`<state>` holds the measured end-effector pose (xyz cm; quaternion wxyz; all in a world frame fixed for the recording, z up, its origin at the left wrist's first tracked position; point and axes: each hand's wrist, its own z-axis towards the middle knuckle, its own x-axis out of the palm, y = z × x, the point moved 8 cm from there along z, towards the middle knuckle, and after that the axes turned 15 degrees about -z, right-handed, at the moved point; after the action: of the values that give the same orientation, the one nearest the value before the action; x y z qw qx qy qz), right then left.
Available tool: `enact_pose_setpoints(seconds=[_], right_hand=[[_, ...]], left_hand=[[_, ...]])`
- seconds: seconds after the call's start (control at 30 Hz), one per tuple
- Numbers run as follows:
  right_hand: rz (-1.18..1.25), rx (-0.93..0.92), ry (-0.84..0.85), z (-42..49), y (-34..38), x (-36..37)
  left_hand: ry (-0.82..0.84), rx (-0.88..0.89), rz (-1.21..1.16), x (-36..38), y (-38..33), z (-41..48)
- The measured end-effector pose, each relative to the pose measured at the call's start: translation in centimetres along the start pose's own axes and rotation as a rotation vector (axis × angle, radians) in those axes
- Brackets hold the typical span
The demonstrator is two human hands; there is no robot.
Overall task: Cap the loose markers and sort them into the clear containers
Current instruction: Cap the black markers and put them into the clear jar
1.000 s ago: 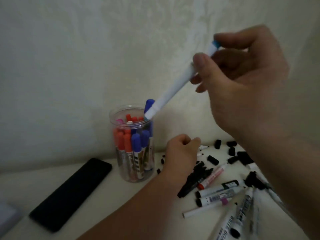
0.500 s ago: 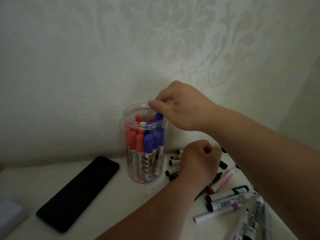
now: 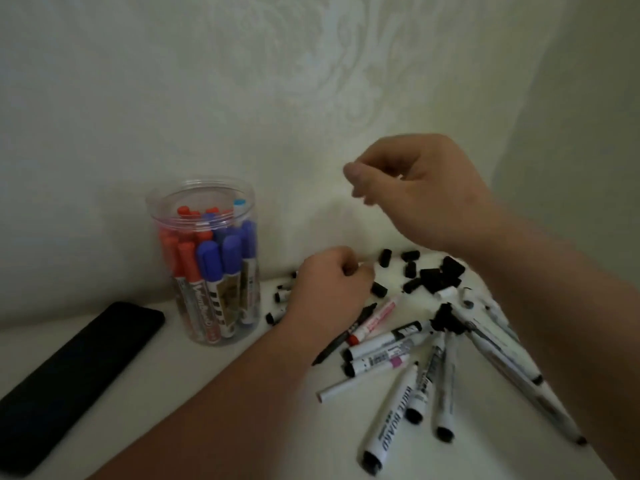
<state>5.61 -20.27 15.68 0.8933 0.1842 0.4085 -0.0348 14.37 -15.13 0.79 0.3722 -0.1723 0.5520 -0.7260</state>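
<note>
**Progress:** partial. One clear container (image 3: 200, 184) stands on the table (image 3: 145, 403) by the wall, nearly filled with red and blue capped markers (image 3: 211, 268). A marker with a light-blue end (image 3: 239, 203) sits at its right rear. No second container is in view. A pile of loose markers (image 3: 391, 410) lies on the table to the right of the container, and scattered black caps (image 3: 431, 276) lie behind the pile near the wall. Much of the capping and sorting therefore appears outstanding.

**Orientation:** the markers in the container stand upright, long axes vertical, caps up. The loose markers lie flat in a fan. Their long axes converge toward the far right, and most dark ends point toward the viewer.

**Hands:** the left hand (image 3: 329, 284) rests on the table among the caps, fingers curled. Whether it holds anything cannot be told. The right hand (image 3: 429, 195) hangs above the caps, fingers loosely curled, with nothing visible in them. A black phone (image 3: 76, 372) lies left of the container.
</note>
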Motion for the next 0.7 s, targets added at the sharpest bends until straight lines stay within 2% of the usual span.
enact_pose_setpoints(seconds=[0.13, 0.27, 0.4, 0.53, 0.7], right_hand=[[-0.165, 0.181, 0.279, -6.6, -8.1, -0.6], [-0.182, 0.355, 0.408, -13.0, -13.4, -0.8], [-0.286, 0.387, 0.591, -15.9, -14.7, 0.2], [-0.357, 0.399, 0.656, -15.9, -14.5, 1.6], [-0.515, 0.347, 0.653, -15.6, -13.0, 2.9]], left_hand=[[0.146, 0.140, 0.087, 1.9, -1.7, -0.8], [0.417, 0.121, 0.209, 5.0, -2.5, -3.4], [0.581, 0.195, 0.590, 7.4, -4.0, -5.9], [0.675, 0.125, 0.846, 7.4, -4.2, -7.0], [0.783, -0.041, 0.884, 6.3, -3.4, -7.0]])
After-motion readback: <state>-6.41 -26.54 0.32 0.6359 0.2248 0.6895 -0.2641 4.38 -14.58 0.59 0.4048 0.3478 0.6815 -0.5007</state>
